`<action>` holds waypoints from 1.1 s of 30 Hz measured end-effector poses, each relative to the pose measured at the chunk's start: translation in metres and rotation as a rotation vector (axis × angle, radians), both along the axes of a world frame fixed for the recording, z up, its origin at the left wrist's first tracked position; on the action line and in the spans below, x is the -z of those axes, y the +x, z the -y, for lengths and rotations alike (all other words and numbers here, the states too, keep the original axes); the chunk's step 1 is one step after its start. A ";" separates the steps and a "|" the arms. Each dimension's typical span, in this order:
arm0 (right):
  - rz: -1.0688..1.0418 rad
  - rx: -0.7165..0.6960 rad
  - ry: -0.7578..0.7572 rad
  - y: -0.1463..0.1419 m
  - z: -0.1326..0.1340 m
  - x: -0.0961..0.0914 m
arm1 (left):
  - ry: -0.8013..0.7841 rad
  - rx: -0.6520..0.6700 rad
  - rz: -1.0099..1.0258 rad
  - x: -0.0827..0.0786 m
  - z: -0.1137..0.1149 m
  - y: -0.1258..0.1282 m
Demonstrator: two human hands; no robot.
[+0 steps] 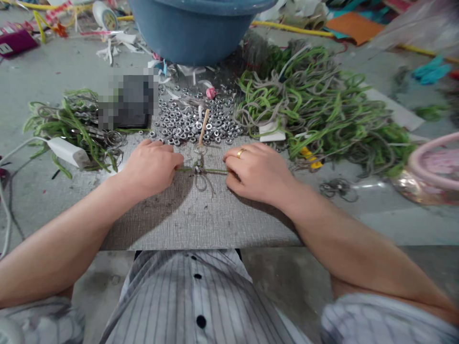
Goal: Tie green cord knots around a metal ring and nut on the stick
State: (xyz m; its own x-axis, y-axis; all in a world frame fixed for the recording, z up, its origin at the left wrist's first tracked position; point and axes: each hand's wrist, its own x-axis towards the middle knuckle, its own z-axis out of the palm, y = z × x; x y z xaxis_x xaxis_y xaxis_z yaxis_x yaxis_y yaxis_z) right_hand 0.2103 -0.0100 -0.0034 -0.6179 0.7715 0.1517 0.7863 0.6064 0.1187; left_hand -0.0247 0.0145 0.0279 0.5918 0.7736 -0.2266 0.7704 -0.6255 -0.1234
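Observation:
Between my hands a thin green and grey cord (215, 171) is stretched sideways, with a knot and a hanging grey loop at its middle. My left hand (152, 167) is closed on the cord's left end. On the right end, my right hand (256, 172), with a ring on one finger, is closed as well. A metal ring (200, 148) lies just above the knot, by the foot of a thin wooden stick (204, 126). Many small metal nuts (179, 119) are spread beyond my hands. The fingertips are partly hidden.
A large pile of green and grey cords (322, 105) lies right, a smaller cord bundle (68, 119) left. A blue basin (201, 28) stands behind the nuts. Left are a dark phone-like object (134, 102) and a white adapter (69, 152) with cable. A pink handle (435, 160) is far right.

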 end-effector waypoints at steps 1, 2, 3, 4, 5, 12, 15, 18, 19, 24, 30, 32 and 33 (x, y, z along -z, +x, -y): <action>0.012 0.005 0.002 0.000 0.000 -0.001 | -0.002 -0.009 -0.009 -0.001 0.001 0.000; 0.024 0.008 0.003 0.000 0.001 -0.001 | -0.003 -0.006 -0.012 -0.002 0.002 0.000; 0.036 0.012 0.004 0.000 0.001 -0.002 | 0.003 -0.026 -0.023 -0.003 0.003 0.000; 0.044 0.017 0.003 0.000 0.001 -0.002 | 0.009 -0.024 -0.026 -0.004 0.003 0.001; 0.046 0.023 0.000 0.000 0.001 -0.002 | 0.015 -0.001 -0.017 -0.004 0.004 0.001; -0.256 0.036 -0.062 -0.005 -0.001 0.009 | 0.080 -0.104 0.136 -0.001 0.007 0.005; -0.328 0.001 -0.124 -0.011 -0.002 0.015 | 0.103 -0.088 0.164 -0.002 0.013 0.011; -0.358 -0.014 -0.141 -0.016 -0.002 0.020 | 0.030 -0.036 0.128 0.000 0.021 0.019; -0.366 -0.011 -0.133 -0.017 -0.001 0.021 | 0.024 -0.044 0.117 0.001 0.024 0.021; -0.387 -0.004 -0.093 -0.021 -0.001 0.026 | 0.041 -0.037 0.116 0.011 0.028 0.026; -0.367 -0.025 -0.075 -0.024 -0.001 0.024 | -0.004 -0.004 0.140 0.016 0.024 0.023; -0.358 -0.028 -0.076 -0.024 -0.002 0.024 | -0.033 0.011 0.145 0.016 0.023 0.022; -0.355 -0.029 -0.076 -0.024 -0.002 0.024 | -0.049 0.019 0.142 0.016 0.023 0.021</action>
